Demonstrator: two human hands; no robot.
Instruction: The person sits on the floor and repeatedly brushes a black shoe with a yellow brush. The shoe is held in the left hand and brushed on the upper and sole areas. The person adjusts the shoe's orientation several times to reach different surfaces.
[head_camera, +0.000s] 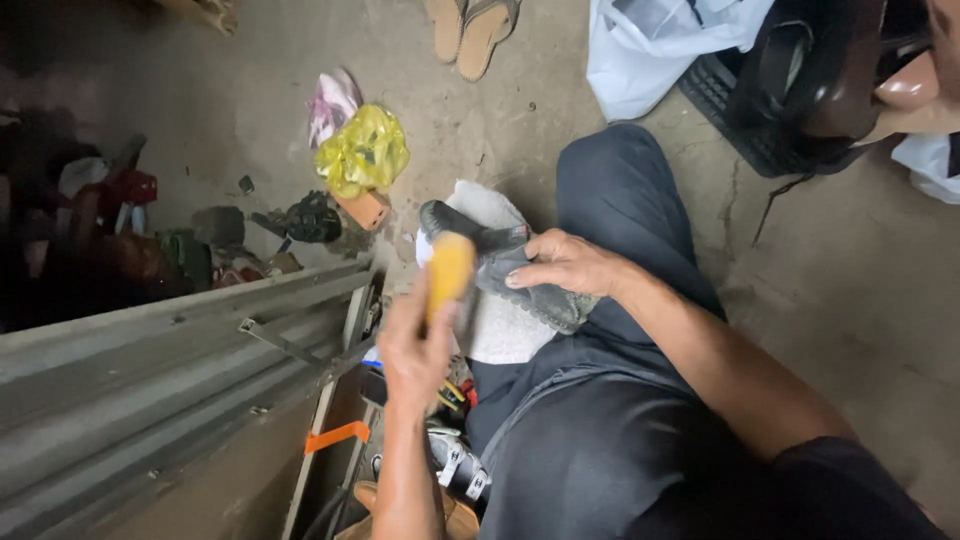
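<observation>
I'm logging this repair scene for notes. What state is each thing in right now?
Left hand: raised, closed on a yellow handle.
Right hand: pressed on a dark shoe.
Dark shoe: lying on a white cloth over the knee.
Yellow bag: crumpled on the floor.
Sandals: lying side by side, unworn.
White bag: slumped on the floor.
</observation>
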